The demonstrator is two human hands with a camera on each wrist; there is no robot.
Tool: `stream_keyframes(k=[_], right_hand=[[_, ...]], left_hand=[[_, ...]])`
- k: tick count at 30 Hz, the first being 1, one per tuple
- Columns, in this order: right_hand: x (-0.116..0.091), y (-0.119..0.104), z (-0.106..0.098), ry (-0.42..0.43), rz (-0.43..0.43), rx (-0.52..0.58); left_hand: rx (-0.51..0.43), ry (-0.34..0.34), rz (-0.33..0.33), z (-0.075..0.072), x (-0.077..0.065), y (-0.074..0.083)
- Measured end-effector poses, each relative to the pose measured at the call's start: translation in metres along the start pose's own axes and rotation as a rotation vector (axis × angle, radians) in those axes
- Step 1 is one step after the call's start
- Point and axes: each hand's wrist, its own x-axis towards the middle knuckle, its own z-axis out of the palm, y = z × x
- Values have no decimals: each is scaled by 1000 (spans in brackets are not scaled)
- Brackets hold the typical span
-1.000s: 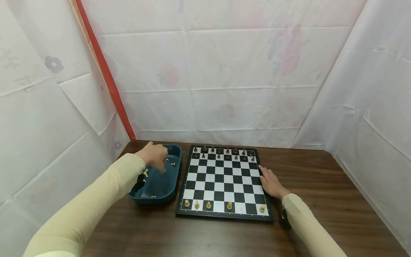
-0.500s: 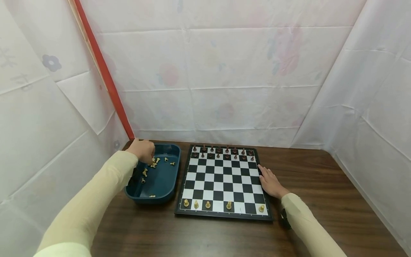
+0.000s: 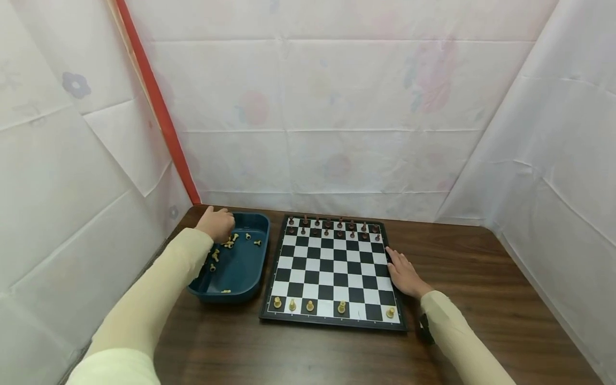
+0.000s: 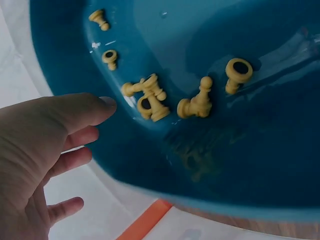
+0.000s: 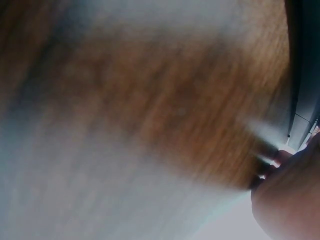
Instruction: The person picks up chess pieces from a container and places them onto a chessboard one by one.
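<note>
Tabletop (image 3: 308, 355); left grip (image 3: 216, 224) (parted) over tray (image 3: 244, 267)

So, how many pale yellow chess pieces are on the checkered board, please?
5 pale yellow chess pieces, all in the nearest row of the black-and-white checkered board: first, second, third, fifth and eighth squares from the left.

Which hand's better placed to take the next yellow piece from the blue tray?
The left hand, probably: it is at the blue tray, near the yellow pieces, while the chessboard lies between the right hand and the tray.
</note>
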Motion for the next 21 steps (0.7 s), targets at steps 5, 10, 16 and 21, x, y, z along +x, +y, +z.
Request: stream_keyframes(k=[5, 10, 16, 21], right_hand=[[1, 2, 1, 1, 2, 2], [0, 2, 2, 7, 3, -3], [-1, 0, 1, 19, -8, 4], [-1, -1, 0, 24, -9, 5]], left_hand=[[36, -43, -15, 10, 8, 1], [34, -49, -23, 23, 16, 0], [84, -28, -22, 37, 21, -1], [123, -44, -35, 42, 25, 2]])
